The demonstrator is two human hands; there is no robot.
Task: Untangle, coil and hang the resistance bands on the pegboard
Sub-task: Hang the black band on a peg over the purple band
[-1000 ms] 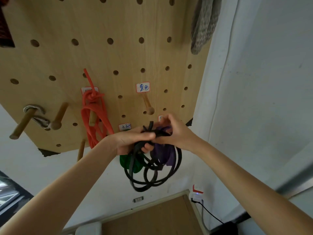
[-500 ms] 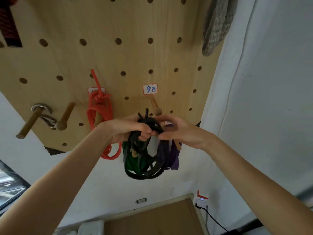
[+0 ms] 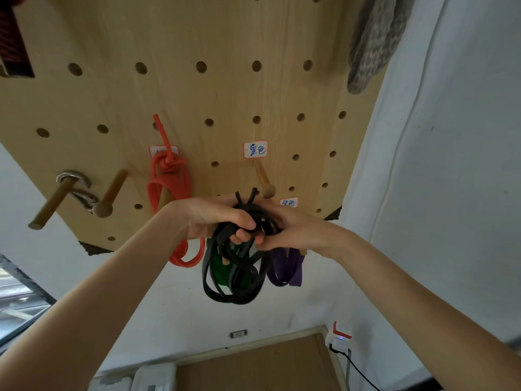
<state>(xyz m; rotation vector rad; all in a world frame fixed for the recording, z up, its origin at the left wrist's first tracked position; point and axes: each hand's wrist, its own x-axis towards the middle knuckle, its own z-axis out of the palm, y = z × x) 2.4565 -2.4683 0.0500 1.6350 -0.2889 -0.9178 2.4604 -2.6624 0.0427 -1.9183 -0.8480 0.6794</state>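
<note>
While both hands are meeting in front of the lower edge of the wooden pegboard (image 3: pixel 197 88), the left hand (image 3: pixel 214 218) is curling its fingers round the top of the coiled black resistance band (image 3: pixel 234 277), thumb lying over the bundle. The right hand (image 3: pixel 284 230) is pinching the same knot from the other side, fingertips tucked into the strands. Two short black ends are sticking up above the hands, and the loops are hanging down below them in the air, just under the bare wooden peg (image 3: pixel 263 179).

An orange band (image 3: pixel 169 182) is hanging knotted on its own peg to the left, its lower loop showing under the left wrist. A green band (image 3: pixel 218 266) is sitting behind the black coil, and a purple band (image 3: pixel 284 268) is hanging just right of it.

The pegboard is mounting on a white wall (image 3: pixel 451 193), seen from below. Two more pegs are sticking out at far left, a metal carabiner (image 3: pixel 76 187) hooked across them. Grey knitted fabric (image 3: pixel 372 40) is dangling at upper right.

A white label (image 3: pixel 255 149) above the bare peg is carrying blue handwritten characters; a second label (image 3: pixel 289 202) is peeking above the right hand; neither is readable for sure. A wall socket (image 3: pixel 238 333) and a charger with cable (image 3: pixel 341 338) are showing low down.
</note>
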